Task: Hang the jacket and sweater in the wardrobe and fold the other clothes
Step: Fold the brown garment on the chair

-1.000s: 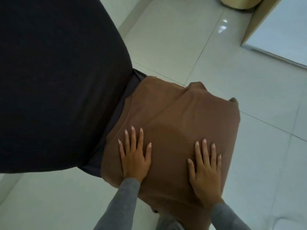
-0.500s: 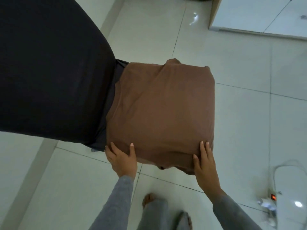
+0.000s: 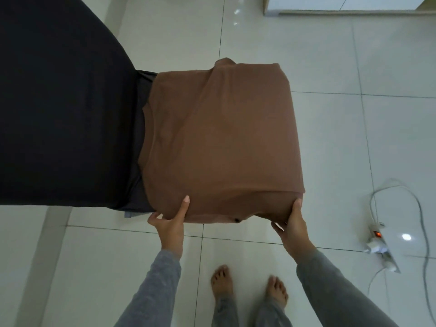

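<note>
A folded brown garment [image 3: 219, 138] fills the middle of the head view, held level above the floor. My left hand [image 3: 169, 223] grips its near left corner, thumb on top and fingers underneath. My right hand [image 3: 292, 225] grips the near right corner the same way. A dark grey folded garment [image 3: 139, 128] lies under the brown one and sticks out along its left side. What supports the far end of the stack is hidden.
A large black fabric surface [image 3: 59, 102] fills the left side. Pale floor tiles [image 3: 354, 138] lie below, with my bare feet [image 3: 247, 289] on them. A white power strip [image 3: 377, 239] with cables lies on the floor at the right. A white cabinet base [image 3: 342, 5] stands at the top right.
My hands slid from lying flat on top of the brown garment to gripping its near corners. The stack now sits higher over the floor, and my feet have come into view.
</note>
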A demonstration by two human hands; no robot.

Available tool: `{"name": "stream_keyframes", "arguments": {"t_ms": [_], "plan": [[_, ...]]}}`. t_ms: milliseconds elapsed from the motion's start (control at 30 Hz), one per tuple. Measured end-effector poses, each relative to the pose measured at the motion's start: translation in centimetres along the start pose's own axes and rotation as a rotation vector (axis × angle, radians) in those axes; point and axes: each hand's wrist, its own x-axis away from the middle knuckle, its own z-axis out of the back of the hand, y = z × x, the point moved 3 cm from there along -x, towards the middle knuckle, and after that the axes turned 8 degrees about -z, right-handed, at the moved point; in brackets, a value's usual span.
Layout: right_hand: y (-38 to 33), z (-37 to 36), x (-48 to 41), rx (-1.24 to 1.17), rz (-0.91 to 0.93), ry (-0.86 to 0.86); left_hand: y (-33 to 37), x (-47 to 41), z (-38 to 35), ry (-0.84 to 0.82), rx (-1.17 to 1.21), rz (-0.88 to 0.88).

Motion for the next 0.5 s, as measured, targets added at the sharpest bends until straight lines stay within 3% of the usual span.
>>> {"name": "stream_keyframes", "arguments": {"t_ms": [200,400,500], "plan": [[0.5,0.1,1.8,-0.261,-0.012,-0.015,-2.3,0.3,2.3,-0.369,-0.188,0.084],[0.1,0.9,3.0,-0.58,0.072,-0.079,-2.1,1.1,4.5,-0.333,-0.213,0.067],[-0.1,1.1,3.7,-0.629,0.081,-0.172,-1.3,1.8,4.9,-0.276,-0.171,0.015]]}}
